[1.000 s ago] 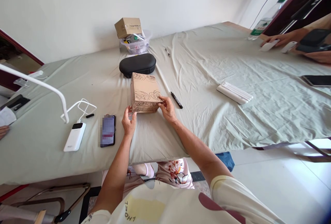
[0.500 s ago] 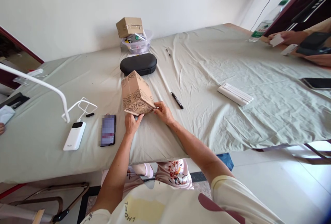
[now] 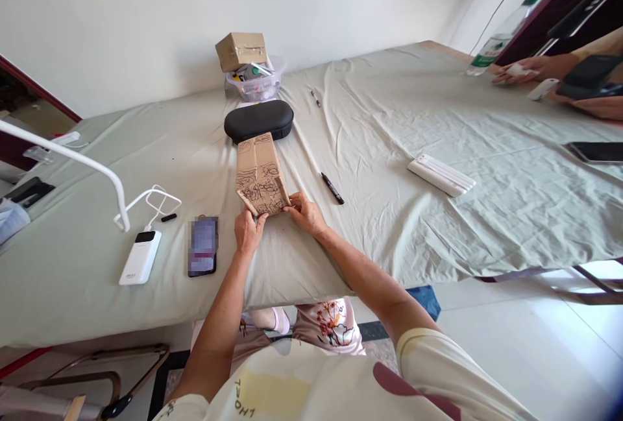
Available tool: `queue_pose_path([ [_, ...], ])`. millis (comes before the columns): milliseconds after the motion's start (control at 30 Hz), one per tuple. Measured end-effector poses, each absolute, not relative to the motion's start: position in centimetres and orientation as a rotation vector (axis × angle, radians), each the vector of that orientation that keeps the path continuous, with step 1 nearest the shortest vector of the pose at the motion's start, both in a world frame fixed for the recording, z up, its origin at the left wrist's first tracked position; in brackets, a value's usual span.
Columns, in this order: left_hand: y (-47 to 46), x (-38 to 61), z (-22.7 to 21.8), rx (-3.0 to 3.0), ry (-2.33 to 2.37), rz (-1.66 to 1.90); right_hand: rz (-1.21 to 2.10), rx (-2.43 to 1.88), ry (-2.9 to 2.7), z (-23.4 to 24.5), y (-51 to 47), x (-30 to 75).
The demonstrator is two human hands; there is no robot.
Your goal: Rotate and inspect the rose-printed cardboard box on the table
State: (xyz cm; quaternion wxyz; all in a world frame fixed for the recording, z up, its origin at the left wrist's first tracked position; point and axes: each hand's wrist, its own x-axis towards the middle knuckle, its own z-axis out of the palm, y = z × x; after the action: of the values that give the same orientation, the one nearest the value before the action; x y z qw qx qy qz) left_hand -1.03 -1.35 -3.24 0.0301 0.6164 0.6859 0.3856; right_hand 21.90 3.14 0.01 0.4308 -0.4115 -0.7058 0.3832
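A brown cardboard box (image 3: 259,174) with black line drawings on it rests on the grey-green cloth (image 3: 379,168) in front of me, a narrow face turned up. My left hand (image 3: 248,231) grips its near left corner with curled fingers. My right hand (image 3: 304,212) pinches its near right corner. A black marker (image 3: 332,188) lies just right of the box.
Behind the box lie a black case (image 3: 258,120), a clear tub (image 3: 256,85) with a small carton (image 3: 241,50) on top, and a pen (image 3: 316,98). A phone (image 3: 203,246) and white power bank (image 3: 140,257) sit left. Another person's hands (image 3: 530,71) are at far right.
The box has been turned over on the cloth, from a broad face up, through a tilted position on its corner, to a narrower face up. Both my hands shifted to its near corners.
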Motion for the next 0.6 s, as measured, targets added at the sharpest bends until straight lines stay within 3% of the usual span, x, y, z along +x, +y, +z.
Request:
queue_pose_path([
  [600, -2.07, -0.68, -2.84, 1.942, 1.99, 1.209, 0.84, -1.241, -1.766, -0.09, 2.96, 21.3],
])
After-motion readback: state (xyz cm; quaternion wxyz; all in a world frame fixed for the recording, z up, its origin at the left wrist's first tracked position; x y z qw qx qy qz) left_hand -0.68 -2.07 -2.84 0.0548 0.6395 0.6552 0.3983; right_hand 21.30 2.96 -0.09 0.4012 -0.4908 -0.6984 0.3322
